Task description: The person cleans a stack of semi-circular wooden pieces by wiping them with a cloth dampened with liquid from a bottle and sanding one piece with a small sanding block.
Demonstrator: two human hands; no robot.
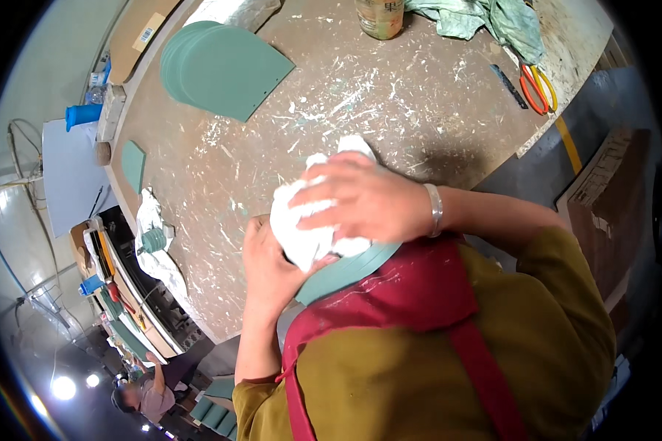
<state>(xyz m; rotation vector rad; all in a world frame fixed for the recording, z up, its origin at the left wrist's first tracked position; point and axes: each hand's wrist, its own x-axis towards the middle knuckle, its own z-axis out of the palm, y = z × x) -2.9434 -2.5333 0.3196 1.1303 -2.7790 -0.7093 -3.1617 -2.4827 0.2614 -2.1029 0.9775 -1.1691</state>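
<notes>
A stack of flat green panels (pixel 357 272) with a rounded edge rests against my red apron at the table's near edge. My left hand (pixel 268 253) is closed around the left side of this stack, its fingers partly hidden. On top of the panels lies a crumpled white cloth (pixel 294 217). My right hand (pixel 371 198) presses on the cloth with its fingers curved over it, slightly blurred by motion. Most of the panels' surface is hidden under the cloth and hands.
Another stack of green panels (pixel 224 70) lies at the far left of the brown table (pixel 213 242). A jar (pixel 380 18), green cloth (pixel 518 26), orange-and-yellow scissors (pixel 538 90) and a dark cutter (pixel 509 87) lie at the back. Small green pieces (pixel 154 240) sit left. A person (pixel 151 397) is in the background.
</notes>
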